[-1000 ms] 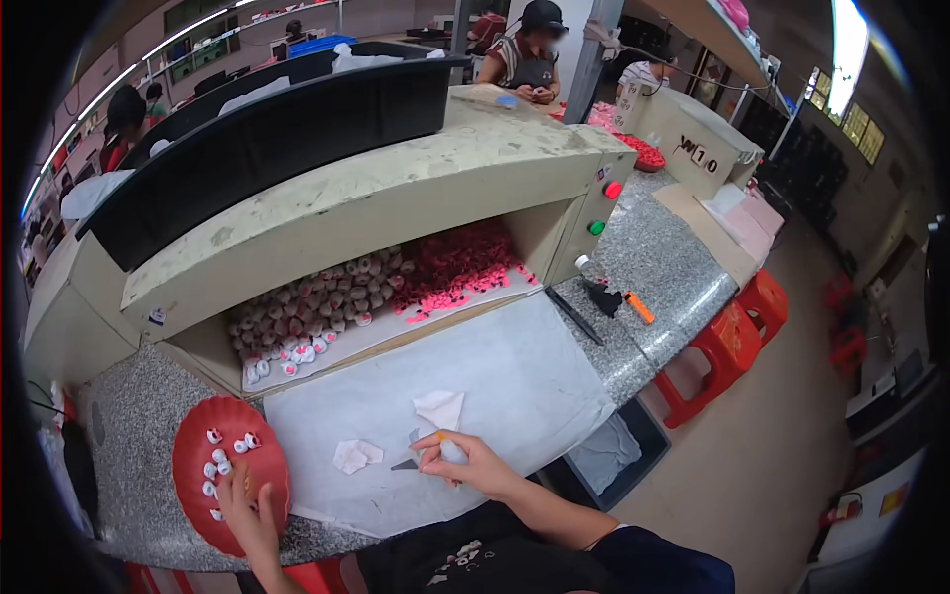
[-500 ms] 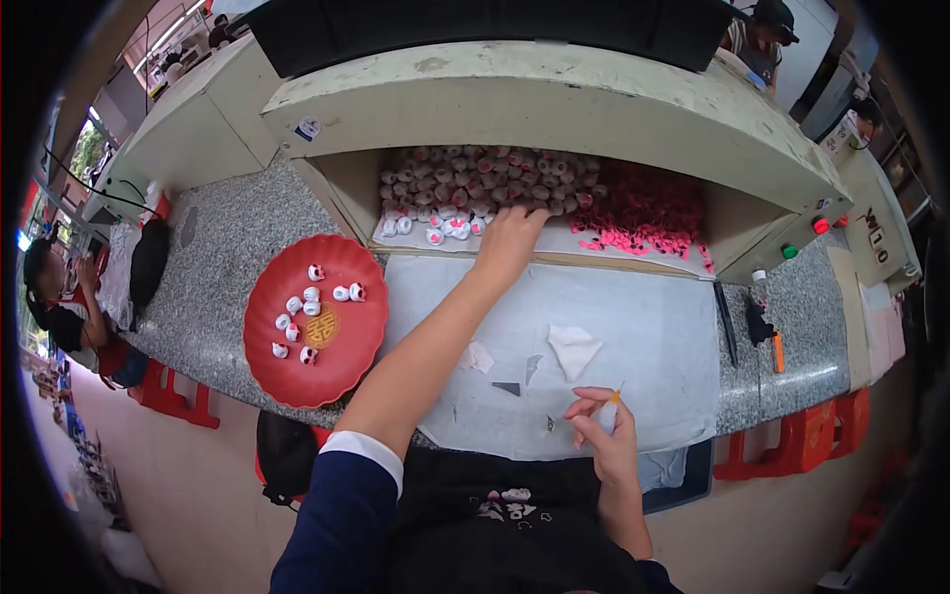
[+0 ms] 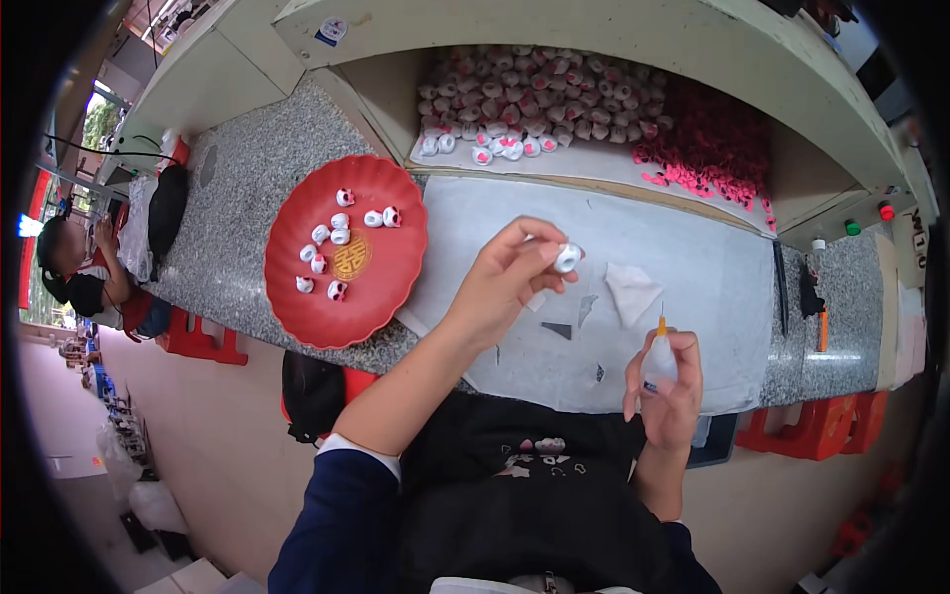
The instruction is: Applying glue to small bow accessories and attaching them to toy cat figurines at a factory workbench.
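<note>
Between the thumb and fingers of my left hand [image 3: 510, 277] is a small white rounded piece [image 3: 566, 258] with a dark hole, held above the white work sheet [image 3: 475, 228]. My right hand [image 3: 673, 391] is closed round a small translucent glue bottle [image 3: 657, 364] with an orange collar and a thin needle tip pointing up. A folded white cloth [image 3: 631, 293] lies on the sheet between and beyond my hands. Behind it, a heap of similar white pieces [image 3: 534, 94] with pink marks fills the cabinet opening, beside a pile of small pink pieces [image 3: 712, 148].
A red scalloped plate [image 3: 287, 267] holding several white pieces stands on the speckled counter [image 3: 233, 223] at left. Dark scraps [image 3: 557, 330] lie on the sheet. At right are a black pen-like tool [image 3: 781, 287] and an orange item [image 3: 823, 329]. Another person [image 3: 99, 267] sits far left.
My left hand has come back from the heap in the cabinet with a white piece in its fingers. My right hand holds the bottle more upright. The whole view has shifted.
</note>
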Demonstrator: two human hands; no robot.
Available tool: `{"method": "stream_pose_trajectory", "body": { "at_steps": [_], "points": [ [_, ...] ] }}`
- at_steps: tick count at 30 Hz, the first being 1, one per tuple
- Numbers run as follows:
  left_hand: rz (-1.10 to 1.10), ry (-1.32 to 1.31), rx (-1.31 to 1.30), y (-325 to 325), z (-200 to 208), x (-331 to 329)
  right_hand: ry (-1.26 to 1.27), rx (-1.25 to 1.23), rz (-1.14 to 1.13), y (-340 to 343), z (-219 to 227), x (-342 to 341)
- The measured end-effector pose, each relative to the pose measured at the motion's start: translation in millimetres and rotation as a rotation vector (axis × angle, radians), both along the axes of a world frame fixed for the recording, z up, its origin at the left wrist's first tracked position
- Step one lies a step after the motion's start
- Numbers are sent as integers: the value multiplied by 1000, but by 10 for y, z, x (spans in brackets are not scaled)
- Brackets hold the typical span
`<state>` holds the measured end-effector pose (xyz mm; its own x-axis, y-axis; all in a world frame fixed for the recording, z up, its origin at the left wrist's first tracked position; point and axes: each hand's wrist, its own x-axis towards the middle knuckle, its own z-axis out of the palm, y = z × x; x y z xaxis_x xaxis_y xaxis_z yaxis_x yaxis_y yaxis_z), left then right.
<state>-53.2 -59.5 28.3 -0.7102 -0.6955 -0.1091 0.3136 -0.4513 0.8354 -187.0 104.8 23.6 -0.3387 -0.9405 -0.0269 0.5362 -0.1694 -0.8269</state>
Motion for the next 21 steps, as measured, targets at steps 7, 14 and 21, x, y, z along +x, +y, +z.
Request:
{"method": "stream_pose_trajectory", "body": {
  "at_steps": [7, 14, 21],
  "points": [
    [30, 216, 188, 564, -134, 364, 136, -2, -277, -87, 156, 139],
    [184, 106, -88, 696, -103, 415, -23, -184, -331, -147, 235, 279],
    [150, 168, -126, 725, -135, 480, 557, -294, -522, -131, 244, 511]
  ]
}}
